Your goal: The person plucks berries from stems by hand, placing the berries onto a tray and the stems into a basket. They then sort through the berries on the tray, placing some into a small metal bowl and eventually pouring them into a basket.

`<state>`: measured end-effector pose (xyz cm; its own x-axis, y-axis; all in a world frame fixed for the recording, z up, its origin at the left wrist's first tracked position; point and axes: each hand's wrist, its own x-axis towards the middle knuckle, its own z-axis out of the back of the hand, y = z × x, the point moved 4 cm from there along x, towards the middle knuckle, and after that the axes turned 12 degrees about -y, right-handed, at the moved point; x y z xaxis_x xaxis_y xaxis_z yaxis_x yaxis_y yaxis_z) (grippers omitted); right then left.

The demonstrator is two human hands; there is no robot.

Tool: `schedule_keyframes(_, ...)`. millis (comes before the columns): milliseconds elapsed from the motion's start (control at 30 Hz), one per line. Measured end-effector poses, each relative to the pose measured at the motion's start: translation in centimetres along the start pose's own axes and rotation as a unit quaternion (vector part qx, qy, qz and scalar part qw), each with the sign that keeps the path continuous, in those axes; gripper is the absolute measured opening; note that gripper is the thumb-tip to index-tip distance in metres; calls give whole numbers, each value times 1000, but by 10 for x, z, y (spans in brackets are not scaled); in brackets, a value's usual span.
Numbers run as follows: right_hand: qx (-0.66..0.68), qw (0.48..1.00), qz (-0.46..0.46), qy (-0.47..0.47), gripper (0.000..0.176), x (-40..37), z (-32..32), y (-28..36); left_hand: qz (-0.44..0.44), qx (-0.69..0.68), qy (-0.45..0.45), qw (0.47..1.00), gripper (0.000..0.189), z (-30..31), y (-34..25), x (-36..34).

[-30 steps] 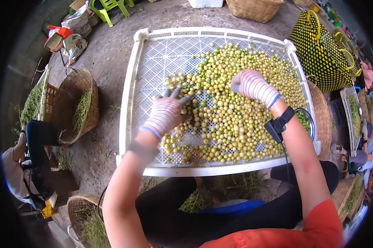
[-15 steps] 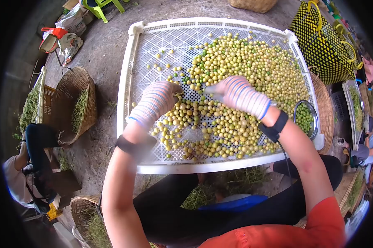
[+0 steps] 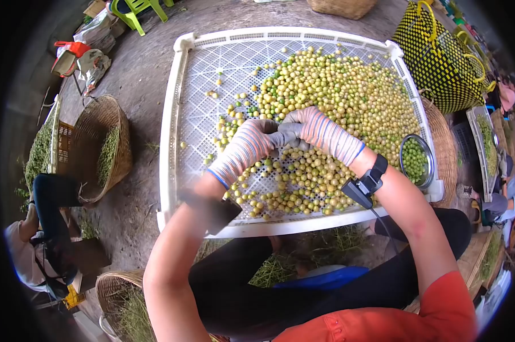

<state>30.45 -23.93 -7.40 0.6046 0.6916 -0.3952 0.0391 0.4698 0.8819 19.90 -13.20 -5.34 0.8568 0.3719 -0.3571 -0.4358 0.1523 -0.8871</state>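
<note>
Many small round yellow-green fruits [image 3: 326, 176] lie loose on a white plastic mesh tray [image 3: 197, 74] in front of me. My left hand [image 3: 250, 143], in a striped glove with grey fingertips, is low over the middle of the tray with its fingers curled. My right hand [image 3: 320, 130], gloved the same way, meets it from the right, and the fingertips of both touch. Whatever may be between the fingers is hidden. A metal bowl [image 3: 431, 171] of greener fruits [image 3: 414, 159] rests at the tray's right edge.
Wicker baskets stand around: one at left [image 3: 123, 154], one at lower left [image 3: 106, 285], another under the tray's right side [image 3: 448, 154]. A black-and-yellow woven bag [image 3: 440, 62] is at the upper right. A seated person [image 3: 35, 256] works at far left.
My hands have come together from apart. The left moved right, the right slightly left, and their fingertips now meet. Some fruits lie farther left beside my left hand.
</note>
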Motion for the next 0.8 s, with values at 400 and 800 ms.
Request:
schedule_keyframes(400, -452, 846, 245, -144, 22, -8, 88, 16, -127, 259, -100, 952, 33, 7, 9, 9)
schedule_keyframes(800, -9, 998, 43, -36, 20, -3, 43, -2, -99, -85, -87, 988, 34, -28, -4, 13)
